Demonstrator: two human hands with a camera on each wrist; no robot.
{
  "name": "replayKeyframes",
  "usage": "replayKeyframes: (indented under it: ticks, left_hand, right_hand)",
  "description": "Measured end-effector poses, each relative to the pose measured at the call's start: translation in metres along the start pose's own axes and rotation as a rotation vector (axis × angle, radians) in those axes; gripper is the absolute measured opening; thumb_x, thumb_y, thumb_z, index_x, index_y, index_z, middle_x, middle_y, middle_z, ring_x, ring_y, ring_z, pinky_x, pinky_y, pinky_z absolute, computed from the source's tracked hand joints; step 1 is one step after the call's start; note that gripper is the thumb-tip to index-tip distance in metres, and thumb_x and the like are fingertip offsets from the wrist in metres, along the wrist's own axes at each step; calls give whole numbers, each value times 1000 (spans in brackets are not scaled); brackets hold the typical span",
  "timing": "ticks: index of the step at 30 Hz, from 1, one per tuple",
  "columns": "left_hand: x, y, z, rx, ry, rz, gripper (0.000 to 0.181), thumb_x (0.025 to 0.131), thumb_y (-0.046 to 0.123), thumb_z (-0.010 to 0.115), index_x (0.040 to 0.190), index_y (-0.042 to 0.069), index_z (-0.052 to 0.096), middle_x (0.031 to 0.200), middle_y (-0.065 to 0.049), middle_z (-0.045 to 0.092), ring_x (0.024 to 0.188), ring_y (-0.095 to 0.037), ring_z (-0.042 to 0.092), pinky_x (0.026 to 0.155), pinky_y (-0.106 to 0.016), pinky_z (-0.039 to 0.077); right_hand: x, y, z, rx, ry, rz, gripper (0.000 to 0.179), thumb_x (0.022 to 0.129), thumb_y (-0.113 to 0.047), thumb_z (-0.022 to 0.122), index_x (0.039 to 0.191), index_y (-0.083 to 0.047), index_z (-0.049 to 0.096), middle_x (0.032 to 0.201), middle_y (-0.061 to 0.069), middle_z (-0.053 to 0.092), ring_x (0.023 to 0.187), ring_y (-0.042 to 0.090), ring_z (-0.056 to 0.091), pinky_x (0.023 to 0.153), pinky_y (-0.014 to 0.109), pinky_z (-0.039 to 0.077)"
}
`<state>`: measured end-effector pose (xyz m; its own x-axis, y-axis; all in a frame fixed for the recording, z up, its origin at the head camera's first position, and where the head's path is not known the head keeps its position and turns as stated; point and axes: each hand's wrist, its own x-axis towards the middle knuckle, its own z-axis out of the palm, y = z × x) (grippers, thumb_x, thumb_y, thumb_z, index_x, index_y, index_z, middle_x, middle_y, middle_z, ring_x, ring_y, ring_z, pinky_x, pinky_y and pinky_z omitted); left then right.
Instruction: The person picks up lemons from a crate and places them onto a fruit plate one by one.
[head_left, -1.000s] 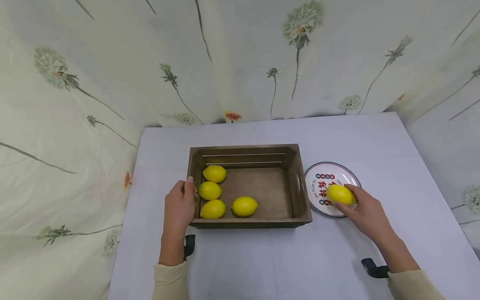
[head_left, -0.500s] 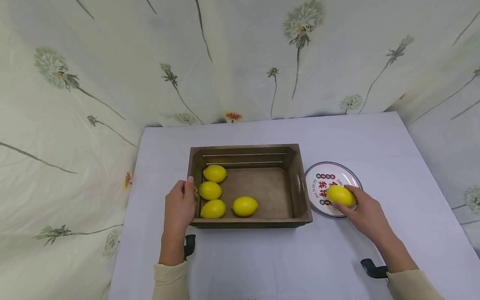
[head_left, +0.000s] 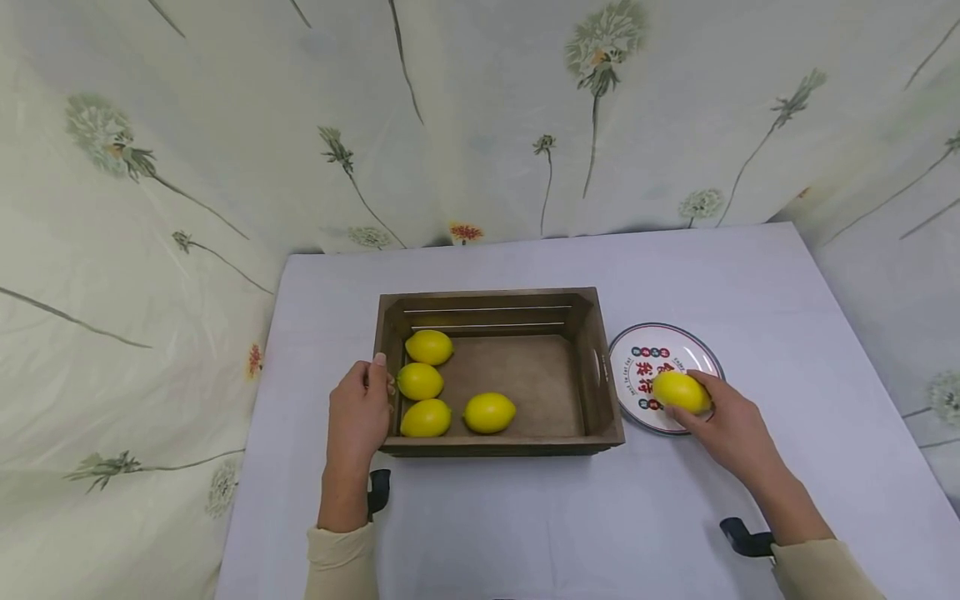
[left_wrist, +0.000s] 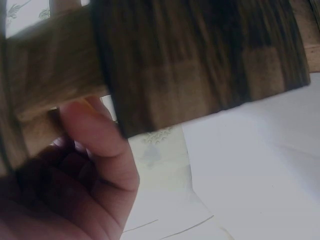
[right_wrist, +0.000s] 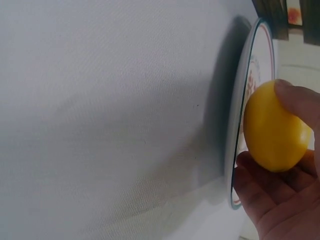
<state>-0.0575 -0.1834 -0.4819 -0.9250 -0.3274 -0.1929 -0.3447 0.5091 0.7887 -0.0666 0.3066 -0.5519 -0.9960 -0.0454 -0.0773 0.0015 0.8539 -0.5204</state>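
A brown slatted wooden crate stands mid-table in the head view. My left hand grips its left end, and in the left wrist view the curled fingers reach in by the slats. Three yellow lemons, one of them the middle lemon, line the crate's left side. Another lemon lies apart from them toward the front. Right of the crate, my right hand holds a lemon between thumb and fingers, close over a round white plate with red print and a dark rim.
White cloth covers the table. A curtain printed with dandelions hangs behind the table and along its sides. The plate's left edge sits right by the crate's right wall. Dark camera mounts show at both wrists.
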Motion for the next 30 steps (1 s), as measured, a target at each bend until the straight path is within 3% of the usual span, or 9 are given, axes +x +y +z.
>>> replayKeyframes:
  ticks: [30]
  left_hand:
    - [0,0,0,-17,-1,9,57,111,54,37,102,5,65,94,-18,68,74,-26,59,62,-34,48]
  right_hand:
    - [1,0,1,9,-32,3,73,93,-23,81,148,7,45,139,34,52,115,50,52,101,70,44]
